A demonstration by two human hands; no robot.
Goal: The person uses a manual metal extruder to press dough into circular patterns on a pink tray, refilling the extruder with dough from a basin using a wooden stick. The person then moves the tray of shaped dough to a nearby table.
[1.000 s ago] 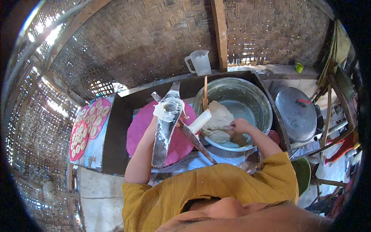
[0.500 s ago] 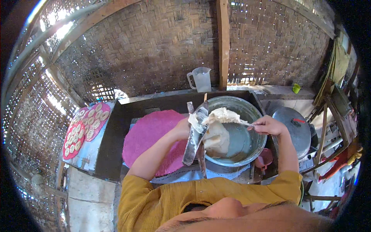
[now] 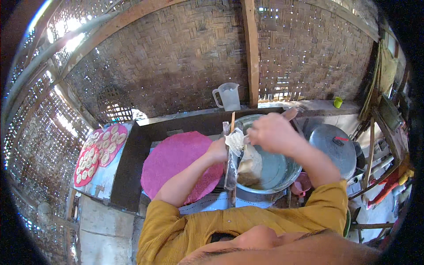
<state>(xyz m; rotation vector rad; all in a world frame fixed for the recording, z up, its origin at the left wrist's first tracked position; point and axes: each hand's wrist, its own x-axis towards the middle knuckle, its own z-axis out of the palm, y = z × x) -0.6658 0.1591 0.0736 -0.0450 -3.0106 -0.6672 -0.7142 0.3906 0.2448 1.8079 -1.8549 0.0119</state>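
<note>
My left hand [image 3: 216, 151] is closed round a long, narrow metal tool [image 3: 231, 172] with a crosspiece, perhaps a dough press. Pale, sticky dough [image 3: 235, 140] is heaped at its middle. My right hand [image 3: 273, 132] grips a spatula by its wooden handle [image 3: 290, 114], which sticks out past the fist; its working end is mostly hidden at the dough. Beneath both hands stands a large grey-green basin [image 3: 297, 176]. A bigger mass of dough [image 3: 250, 164] lies in the basin's left side. Left of the tool is a round pink mat [image 3: 179, 168].
A clear plastic jug [image 3: 229, 97] stands on the ledge behind, and a green cup [image 3: 338, 102] farther right. A lidded metal pot [image 3: 331, 150] and a pink mug [image 3: 301, 183] are at the right. Pink mats with dough spirals [image 3: 87, 163] lie far left.
My right hand has swung left and up, bringing the spatula's dough load from over the basin onto the tool. The tool has turned more upright in my left hand.
</note>
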